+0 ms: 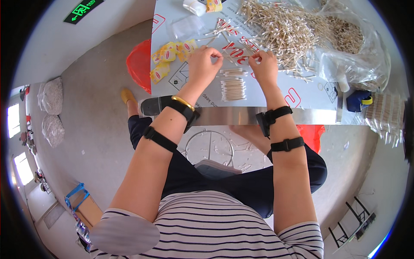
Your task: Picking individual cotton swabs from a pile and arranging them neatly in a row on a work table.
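Note:
Both of my hands are above the table, thumbs and fingertips pinched together and facing each other. My left hand (206, 62) is near several loose cotton swabs (223, 28). My right hand (264, 67) is by the left edge of a large heap of cotton swabs (286, 34). What the fingertips hold, if anything, is too small to make out. Between my wrists, a neat row of cotton swabs (233, 90) lies side by side, with a smaller group of swabs (233, 72) just beyond it.
Small yellow and white packets (166, 55) lie at the table's left, below a clear plastic box (187, 27). A clear plastic bag (351, 64) stands right of the heap. A blue tape dispenser (359, 101) and bundled sticks (384, 114) are at the right. The table's metal front edge (228, 115) runs below my wrists.

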The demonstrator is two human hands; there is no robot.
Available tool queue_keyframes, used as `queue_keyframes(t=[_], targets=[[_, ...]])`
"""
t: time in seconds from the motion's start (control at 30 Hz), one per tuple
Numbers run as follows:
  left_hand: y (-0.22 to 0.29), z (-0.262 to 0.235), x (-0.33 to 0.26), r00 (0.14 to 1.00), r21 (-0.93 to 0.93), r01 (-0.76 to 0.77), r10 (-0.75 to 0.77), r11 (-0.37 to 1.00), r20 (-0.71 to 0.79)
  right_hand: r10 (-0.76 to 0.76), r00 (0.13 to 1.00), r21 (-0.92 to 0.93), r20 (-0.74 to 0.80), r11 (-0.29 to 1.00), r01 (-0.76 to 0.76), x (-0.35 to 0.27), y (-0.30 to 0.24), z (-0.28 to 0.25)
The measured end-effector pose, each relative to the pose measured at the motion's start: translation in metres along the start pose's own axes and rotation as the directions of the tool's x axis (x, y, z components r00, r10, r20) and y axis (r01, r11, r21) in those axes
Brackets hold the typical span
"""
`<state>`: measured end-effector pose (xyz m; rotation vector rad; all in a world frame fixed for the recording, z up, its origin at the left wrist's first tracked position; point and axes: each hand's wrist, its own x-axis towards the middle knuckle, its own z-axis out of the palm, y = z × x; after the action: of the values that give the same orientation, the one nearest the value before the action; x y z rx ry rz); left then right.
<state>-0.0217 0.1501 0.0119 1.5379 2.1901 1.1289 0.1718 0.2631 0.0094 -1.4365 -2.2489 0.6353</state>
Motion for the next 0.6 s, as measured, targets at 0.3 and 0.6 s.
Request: queue_keyframes(t=[0.3,0.6], targets=[[-0.01,-0.037,-0.01,0.999,0.161,0.027,-0.034,0.987,0.039,-0.473,0.867,-0.072,0.16,0.87,0.488,-0.005,-0.03,0.0],[-0.009,-0.03,-0.016,0.995,0.181,-0.044,0.028,0.983,0.092,-0.335,0.935,-0.014,0.117,0.941,0.339,0.003,-0.029,0.007]])
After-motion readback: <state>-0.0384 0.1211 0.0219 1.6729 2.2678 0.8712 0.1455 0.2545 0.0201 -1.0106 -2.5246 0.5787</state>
